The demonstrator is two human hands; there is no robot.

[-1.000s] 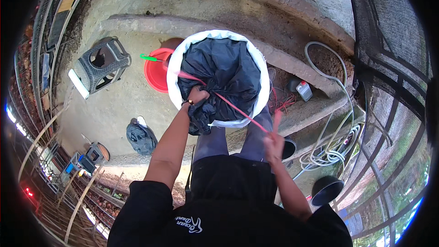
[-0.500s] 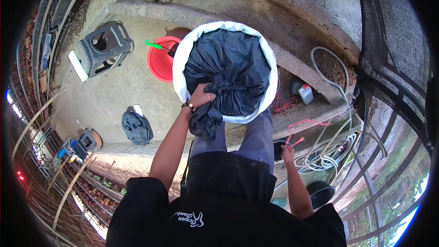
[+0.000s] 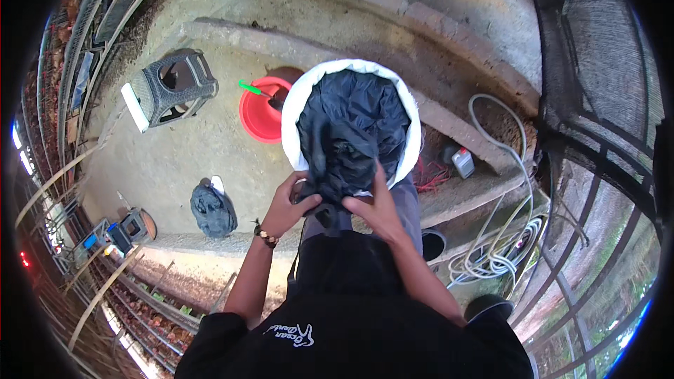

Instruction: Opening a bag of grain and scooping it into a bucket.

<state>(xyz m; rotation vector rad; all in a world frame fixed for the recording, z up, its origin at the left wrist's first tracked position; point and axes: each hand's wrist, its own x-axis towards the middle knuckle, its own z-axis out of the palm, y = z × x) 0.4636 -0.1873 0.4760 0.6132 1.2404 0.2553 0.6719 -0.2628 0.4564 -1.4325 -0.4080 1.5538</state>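
A black plastic bag (image 3: 386,98) fills a white sack (image 3: 414,137) with a rolled rim, standing upright in front of my legs. The bag's bunched, twisted neck is folded toward me over the near rim. My left hand (image 3: 286,207) closes on that neck from the left, thumb pointing inward. From the right, my right hand (image 3: 379,207) presses against the same bunched plastic with fingers bent around it. The two thumbs lie close together. Parts of the fingers are hidden behind the plastic, and no red strip shows between them.
Left of the sack stands a red basin (image 3: 258,121) with a green-handled tool (image 3: 256,89). A grey stool (image 3: 179,88) lies tipped over farther left. A dark bundle (image 3: 212,209) rests on the concrete. At right are a coiled hose (image 3: 498,256), a small bottle (image 3: 463,162) and red strips (image 3: 430,177).
My right hand has come from the lower right to the bag's neck; the red strip it held no longer shows. My left hand has drawn nearer to me, and the neck now folds over the rim.
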